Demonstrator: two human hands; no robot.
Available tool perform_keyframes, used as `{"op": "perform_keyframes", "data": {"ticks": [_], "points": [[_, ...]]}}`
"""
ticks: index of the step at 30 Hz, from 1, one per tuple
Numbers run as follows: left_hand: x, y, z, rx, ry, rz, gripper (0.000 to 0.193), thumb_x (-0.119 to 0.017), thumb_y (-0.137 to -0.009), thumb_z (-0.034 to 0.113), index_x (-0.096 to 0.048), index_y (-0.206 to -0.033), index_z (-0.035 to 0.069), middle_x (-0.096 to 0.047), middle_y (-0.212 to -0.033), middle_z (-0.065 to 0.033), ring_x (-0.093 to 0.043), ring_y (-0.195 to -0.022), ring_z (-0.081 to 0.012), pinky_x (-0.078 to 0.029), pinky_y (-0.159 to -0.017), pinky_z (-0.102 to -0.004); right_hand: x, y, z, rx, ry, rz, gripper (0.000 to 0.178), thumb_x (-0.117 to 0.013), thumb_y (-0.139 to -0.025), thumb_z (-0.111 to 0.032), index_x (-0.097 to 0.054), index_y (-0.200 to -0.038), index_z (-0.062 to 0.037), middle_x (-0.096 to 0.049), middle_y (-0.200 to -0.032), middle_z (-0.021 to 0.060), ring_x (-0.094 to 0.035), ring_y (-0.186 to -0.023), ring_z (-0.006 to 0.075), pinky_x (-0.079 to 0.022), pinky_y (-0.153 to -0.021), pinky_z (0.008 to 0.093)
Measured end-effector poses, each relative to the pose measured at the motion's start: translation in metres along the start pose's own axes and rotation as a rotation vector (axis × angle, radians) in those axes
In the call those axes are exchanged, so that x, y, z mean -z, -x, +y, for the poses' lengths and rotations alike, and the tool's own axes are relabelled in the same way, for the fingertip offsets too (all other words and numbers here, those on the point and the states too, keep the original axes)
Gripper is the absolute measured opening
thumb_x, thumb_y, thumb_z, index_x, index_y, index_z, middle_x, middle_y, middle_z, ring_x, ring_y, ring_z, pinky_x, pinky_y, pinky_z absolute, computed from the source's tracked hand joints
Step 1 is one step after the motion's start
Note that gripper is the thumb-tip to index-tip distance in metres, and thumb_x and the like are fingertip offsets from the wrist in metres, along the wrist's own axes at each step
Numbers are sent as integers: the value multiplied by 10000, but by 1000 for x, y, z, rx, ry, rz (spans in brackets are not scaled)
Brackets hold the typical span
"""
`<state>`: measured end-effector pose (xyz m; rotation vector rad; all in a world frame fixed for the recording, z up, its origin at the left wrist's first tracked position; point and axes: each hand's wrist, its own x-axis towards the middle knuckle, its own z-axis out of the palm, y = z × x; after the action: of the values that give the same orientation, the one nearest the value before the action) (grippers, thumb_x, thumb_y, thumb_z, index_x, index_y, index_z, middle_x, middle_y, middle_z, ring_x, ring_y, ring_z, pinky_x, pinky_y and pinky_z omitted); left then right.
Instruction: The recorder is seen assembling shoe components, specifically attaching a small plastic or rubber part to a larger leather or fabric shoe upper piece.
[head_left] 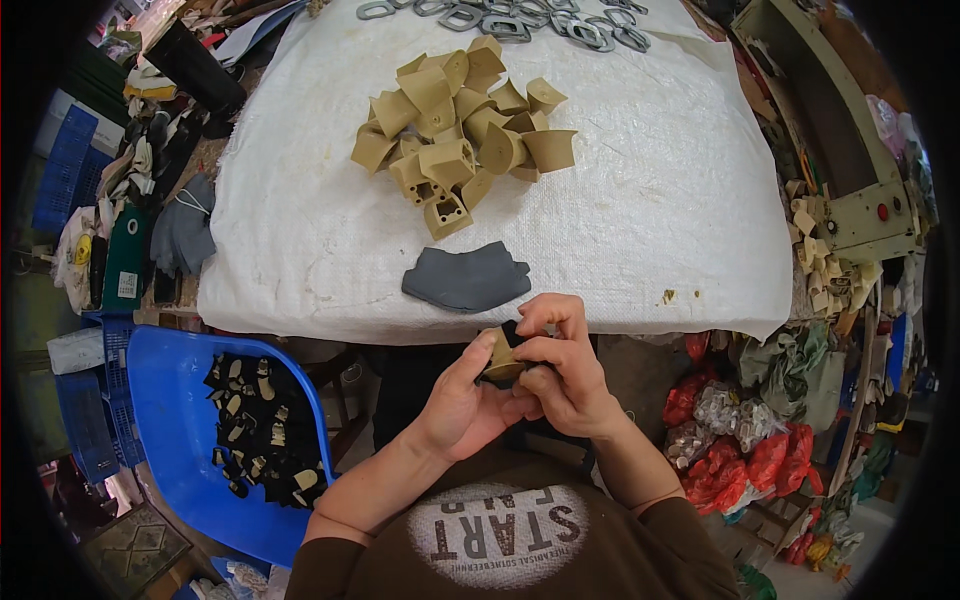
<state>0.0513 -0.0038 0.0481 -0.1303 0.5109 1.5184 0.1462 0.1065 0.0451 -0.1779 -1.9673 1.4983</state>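
Note:
In front of my chest, near the table's front edge, both hands hold a tan shoe heel (501, 357) with dark material along its edges. My left hand (462, 400) cups the heel, its thumb on the upper side. The fingers of my right hand (568, 372) are bent and pinch at the heel's right side, where a dark bit shows. Just beyond lies a flat, curved stack of dark grey cut pieces (465, 277). Farther back, a heap of bare tan heels (440, 95) rests on the white woven sheet (660, 200).
Left of my lap stands a blue basin (165, 430) holding several dark-covered heels (255, 420). Grey oval rings (520, 18) lie at the table's far edge. To the right are a greenish metal machine (865, 215) and red plastic bags (725, 470). A black cylinder (190, 65) stands far left.

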Motion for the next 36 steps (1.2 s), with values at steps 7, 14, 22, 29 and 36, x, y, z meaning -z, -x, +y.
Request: {"op": "perform_keyframes", "data": {"ticks": [7, 14, 22, 29, 36], "points": [[1, 1, -3, 33, -84, 55, 379, -320, -989, 395, -490, -1145, 95, -564, -984, -42, -536, -806, -147, -454, -707, -306, 7, -5, -9, 168, 484, -134, 135, -583, -751, -4, -547, -862, -72, -453, -950, 119, -435, -926, 278, -376, -825, 393], [17, -1, 10, -106, -408, -85, 369, -477, -938, 384, -508, -1098, 52, -511, -900, -5, -480, -742, -106, -423, -671, -269, 13, 4, 2, -175, -490, 32, 353, -647, -733, -108, -556, -1064, -24, -446, -1032, 95, -455, -943, 199, -376, -859, 317], [17, -3, 9, -350, -613, -99, 782, -568, -819, 581, -387, -1280, -25, -478, -1228, -97, -500, -1114, -172, -402, -960, -320, 20, -6, 0, -177, -81, -307, 551, -737, -742, -286, -534, -1181, -22, -397, -1248, 131, -397, -1175, 258, -311, -1002, 374], [3, -3, 7, -330, -428, -84, 432, -452, -889, 171, -376, -1279, 2, -490, -1174, -95, -524, -1055, -158, -420, -906, -267, 9, -8, -12, -235, 85, -284, 507, -643, -791, -204, -495, -1252, -54, -369, -1326, 150, -345, -1192, 297, -230, -1045, 393], [7, -4, -12, -491, -564, 132, 377, -490, -812, 273, -443, -1097, 31, -500, -996, -66, -533, -881, -118, -476, -768, -258, -5, 4, -6, -371, -346, -189, 404, -472, -863, -142, -495, -1246, -16, -373, -1315, 146, -333, -1216, 256, -242, -1039, 354]]}}
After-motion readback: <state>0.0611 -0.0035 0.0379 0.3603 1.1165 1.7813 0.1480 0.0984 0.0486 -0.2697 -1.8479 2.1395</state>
